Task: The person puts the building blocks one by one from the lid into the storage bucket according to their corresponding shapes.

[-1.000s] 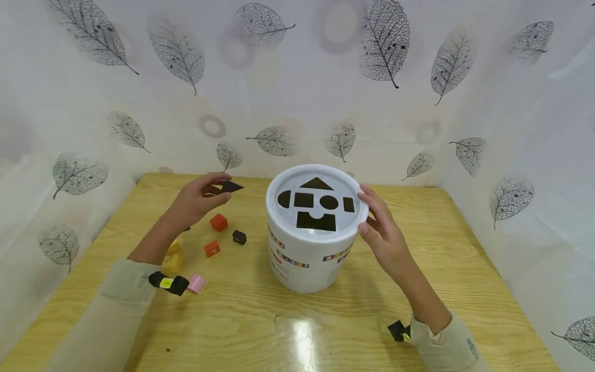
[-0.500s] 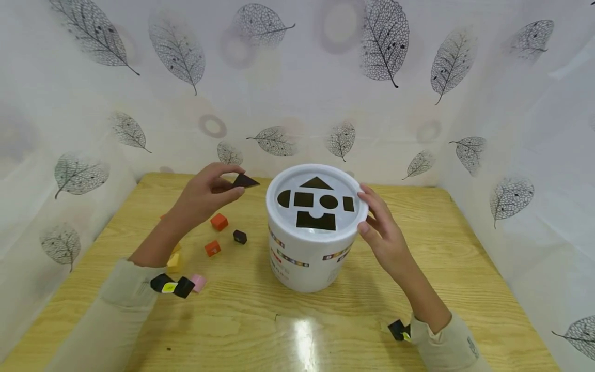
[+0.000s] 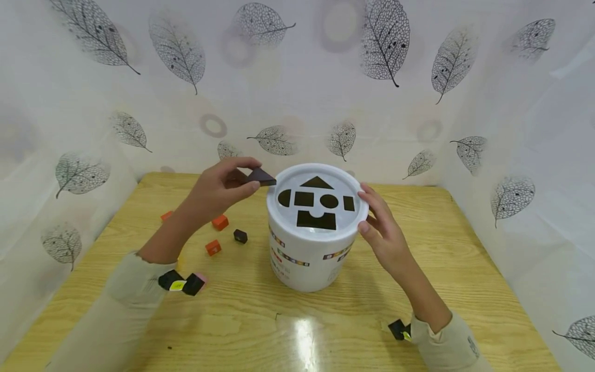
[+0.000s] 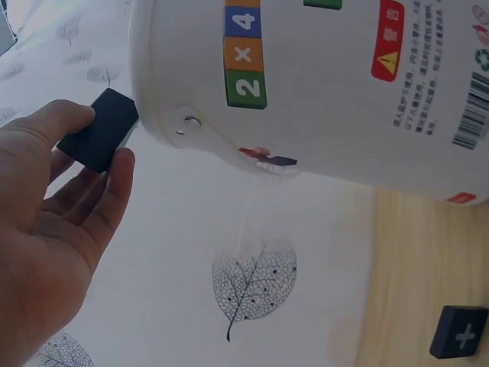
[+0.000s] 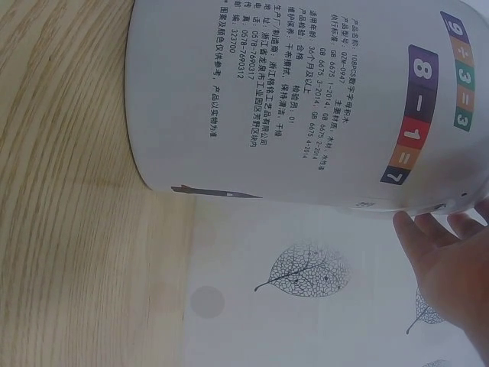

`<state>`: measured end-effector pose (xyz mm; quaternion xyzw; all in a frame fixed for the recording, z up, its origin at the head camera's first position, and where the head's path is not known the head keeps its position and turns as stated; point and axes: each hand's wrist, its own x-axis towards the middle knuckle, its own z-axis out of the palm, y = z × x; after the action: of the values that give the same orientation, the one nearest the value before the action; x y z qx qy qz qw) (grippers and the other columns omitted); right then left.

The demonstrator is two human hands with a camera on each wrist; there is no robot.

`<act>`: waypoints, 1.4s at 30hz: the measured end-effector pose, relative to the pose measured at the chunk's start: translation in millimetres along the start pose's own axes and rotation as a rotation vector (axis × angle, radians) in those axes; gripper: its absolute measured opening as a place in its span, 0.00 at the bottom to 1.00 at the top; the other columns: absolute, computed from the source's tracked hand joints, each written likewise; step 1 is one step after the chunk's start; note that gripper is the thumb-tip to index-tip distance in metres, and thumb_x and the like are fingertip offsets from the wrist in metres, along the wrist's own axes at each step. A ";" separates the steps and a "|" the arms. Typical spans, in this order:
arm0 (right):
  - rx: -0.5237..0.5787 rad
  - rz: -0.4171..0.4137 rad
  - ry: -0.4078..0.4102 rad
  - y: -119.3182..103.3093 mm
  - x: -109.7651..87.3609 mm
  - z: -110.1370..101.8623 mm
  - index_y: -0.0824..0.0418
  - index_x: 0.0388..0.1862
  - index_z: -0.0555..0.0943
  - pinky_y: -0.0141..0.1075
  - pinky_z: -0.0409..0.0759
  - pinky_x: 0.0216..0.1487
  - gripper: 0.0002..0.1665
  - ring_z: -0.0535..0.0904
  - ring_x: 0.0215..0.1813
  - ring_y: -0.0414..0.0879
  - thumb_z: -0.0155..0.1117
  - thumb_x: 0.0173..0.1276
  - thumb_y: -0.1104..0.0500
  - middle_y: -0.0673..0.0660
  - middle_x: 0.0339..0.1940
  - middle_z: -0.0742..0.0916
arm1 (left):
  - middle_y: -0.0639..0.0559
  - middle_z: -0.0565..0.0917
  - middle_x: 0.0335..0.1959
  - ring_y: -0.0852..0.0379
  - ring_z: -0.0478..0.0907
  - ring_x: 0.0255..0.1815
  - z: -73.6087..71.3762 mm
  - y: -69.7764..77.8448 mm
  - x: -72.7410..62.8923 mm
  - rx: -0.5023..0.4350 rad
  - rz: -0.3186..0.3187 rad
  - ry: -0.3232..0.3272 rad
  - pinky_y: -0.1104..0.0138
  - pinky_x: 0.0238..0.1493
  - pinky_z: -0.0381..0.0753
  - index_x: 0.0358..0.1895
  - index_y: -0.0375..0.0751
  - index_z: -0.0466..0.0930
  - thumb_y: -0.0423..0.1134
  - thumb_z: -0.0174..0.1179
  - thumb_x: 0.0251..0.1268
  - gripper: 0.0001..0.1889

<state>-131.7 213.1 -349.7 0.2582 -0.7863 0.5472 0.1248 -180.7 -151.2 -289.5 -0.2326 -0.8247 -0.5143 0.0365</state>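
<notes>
A dark triangular block (image 3: 261,177) is pinched between the thumb and fingers of my left hand (image 3: 218,186), at the left rim of a white bucket (image 3: 304,263). In the left wrist view the block (image 4: 101,130) appears right beside the bucket's rim, and whether they touch I cannot tell. The bucket's lid (image 3: 341,219) has several shaped cut-outs, among them a triangle, a square and a circle. My right hand (image 3: 383,232) holds the lid's right edge, fingertips on the rim and thumb against the side; the right wrist view shows these fingers (image 5: 416,237) at the rim too.
Left of the bucket lie orange-red blocks (image 3: 220,222) and a small dark block (image 3: 240,236); the left wrist view shows a plus sign on a dark block (image 4: 460,332). A pink block (image 3: 202,280) is mostly hidden behind the left wrist strap. Leaf-printed cloth surrounds the wooden table (image 3: 251,330).
My left hand has moved right with the triangular block, from above the loose blocks to the bucket's left rim. The right hand and the bucket have stayed in place.
</notes>
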 end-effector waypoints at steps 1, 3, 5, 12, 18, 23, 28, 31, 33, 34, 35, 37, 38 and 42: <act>-0.001 0.000 0.000 0.2 -0.1 -0.3 0.55 0.79 0.64 0.27 0.68 0.71 0.31 0.57 0.81 0.44 0.55 0.79 0.59 0.50 0.83 0.61 | 0.50 0.77 0.62 0.53 0.82 0.50 1.5 1.1 1.2 -0.006 0.005 -0.006 0.70 0.52 0.84 0.66 0.46 0.75 0.43 0.64 0.71 0.23; -0.004 -0.001 0.000 0.6 -0.3 -0.8 0.55 0.79 0.64 0.28 0.68 0.71 0.31 0.57 0.81 0.44 0.55 0.79 0.59 0.50 0.83 0.61 | 0.50 0.78 0.61 0.53 0.83 0.50 4.2 3.2 3.8 -0.015 0.009 -0.014 0.70 0.52 0.84 0.66 0.46 0.75 0.43 0.64 0.71 0.22; -0.006 -0.002 0.002 1.1 -0.5 -1.2 0.55 0.79 0.64 0.28 0.68 0.71 0.31 0.57 0.81 0.44 0.55 0.79 0.59 0.50 0.82 0.61 | 0.50 0.79 0.60 0.53 0.83 0.50 6.6 5.4 6.7 -0.023 0.013 -0.020 0.68 0.52 0.84 0.65 0.45 0.76 0.43 0.65 0.70 0.22; -0.003 -0.014 -0.004 3.2 -0.2 -0.9 0.54 0.79 0.63 0.29 0.69 0.71 0.31 0.57 0.81 0.44 0.55 0.80 0.59 0.50 0.82 0.61 | 0.50 0.82 0.56 0.54 0.83 0.51 12.4 14.6 15.5 -0.014 0.026 -0.033 0.63 0.52 0.85 0.62 0.45 0.77 0.44 0.67 0.68 0.21; -0.011 -0.009 -0.004 3.4 -0.5 -0.1 0.53 0.79 0.63 0.30 0.69 0.71 0.31 0.56 0.82 0.45 0.55 0.80 0.58 0.49 0.82 0.61 | 0.51 0.83 0.54 0.54 0.82 0.52 18.8 21.1 27.3 0.016 0.054 -0.062 0.59 0.55 0.84 0.62 0.45 0.79 0.43 0.67 0.68 0.21; -0.009 -0.012 -0.003 2.0 -0.6 -0.6 0.54 0.79 0.63 0.30 0.69 0.71 0.31 0.56 0.82 0.45 0.55 0.80 0.58 0.50 0.83 0.60 | 0.52 0.84 0.53 0.55 0.83 0.51 27.6 24.3 39.4 0.022 0.056 -0.096 0.57 0.55 0.85 0.62 0.46 0.79 0.44 0.68 0.67 0.22; 0.007 -0.016 -0.004 2.7 0.1 -0.5 0.56 0.79 0.63 0.29 0.69 0.71 0.31 0.60 0.79 0.44 0.55 0.80 0.59 0.51 0.83 0.61 | 0.52 0.84 0.51 0.56 0.83 0.50 35.9 26.1 52.7 0.017 0.044 -0.124 0.58 0.55 0.84 0.60 0.48 0.80 0.45 0.68 0.66 0.21; 0.016 -0.008 -0.001 3.1 0.2 -0.2 0.56 0.79 0.63 0.28 0.69 0.70 0.32 0.63 0.78 0.44 0.55 0.79 0.60 0.51 0.82 0.61 | 0.53 0.85 0.49 0.57 0.84 0.48 39.8 26.1 60.4 0.028 0.036 -0.140 0.60 0.54 0.84 0.58 0.49 0.80 0.45 0.68 0.66 0.19; 0.018 -0.005 -0.001 3.7 0.3 0.0 0.56 0.79 0.63 0.28 0.69 0.70 0.32 0.63 0.78 0.45 0.55 0.79 0.60 0.50 0.82 0.61 | 0.53 0.85 0.49 0.58 0.84 0.48 41.5 25.9 64.7 0.037 0.033 -0.153 0.60 0.53 0.84 0.58 0.49 0.81 0.45 0.68 0.66 0.19; 0.019 -0.002 0.000 3.9 0.3 0.1 0.56 0.79 0.63 0.28 0.69 0.70 0.32 0.63 0.78 0.45 0.55 0.79 0.60 0.50 0.82 0.60 | 0.54 0.85 0.49 0.58 0.84 0.48 42.1 25.8 66.5 0.045 0.033 -0.159 0.61 0.53 0.85 0.58 0.49 0.81 0.45 0.68 0.66 0.18; 0.014 -0.003 -0.001 4.2 0.1 0.2 0.55 0.79 0.63 0.28 0.69 0.70 0.32 0.62 0.78 0.45 0.55 0.79 0.60 0.50 0.83 0.60 | 0.54 0.85 0.49 0.59 0.84 0.48 42.5 25.7 68.2 0.058 0.035 -0.164 0.61 0.53 0.85 0.57 0.49 0.81 0.46 0.68 0.66 0.18; 0.009 -0.004 -0.001 4.7 -0.3 0.2 0.55 0.79 0.63 0.28 0.69 0.70 0.32 0.62 0.78 0.45 0.55 0.79 0.60 0.50 0.82 0.60 | 0.53 0.85 0.49 0.59 0.84 0.48 43.2 26.0 71.1 0.076 0.040 -0.175 0.61 0.53 0.84 0.57 0.49 0.81 0.46 0.68 0.67 0.18; 0.007 -0.002 -0.001 4.4 -0.4 0.1 0.55 0.79 0.63 0.28 0.69 0.70 0.31 0.62 0.78 0.45 0.55 0.79 0.59 0.50 0.83 0.60 | 0.52 0.86 0.49 0.59 0.84 0.48 43.4 26.7 72.4 0.085 0.041 -0.182 0.61 0.53 0.84 0.57 0.48 0.81 0.45 0.68 0.67 0.18; -0.001 0.003 -0.004 3.2 -0.7 -0.7 0.54 0.79 0.63 0.28 0.69 0.71 0.31 0.62 0.78 0.43 0.55 0.80 0.57 0.49 0.83 0.60 | 0.51 0.86 0.50 0.58 0.84 0.49 45.1 30.7 77.9 0.136 0.042 -0.225 0.60 0.54 0.84 0.59 0.46 0.81 0.45 0.67 0.68 0.19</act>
<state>-132.8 214.8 -352.3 0.2579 -0.7872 0.5466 0.1227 -228.9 -74.1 -261.8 -0.3030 -0.8515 -0.4269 -0.0297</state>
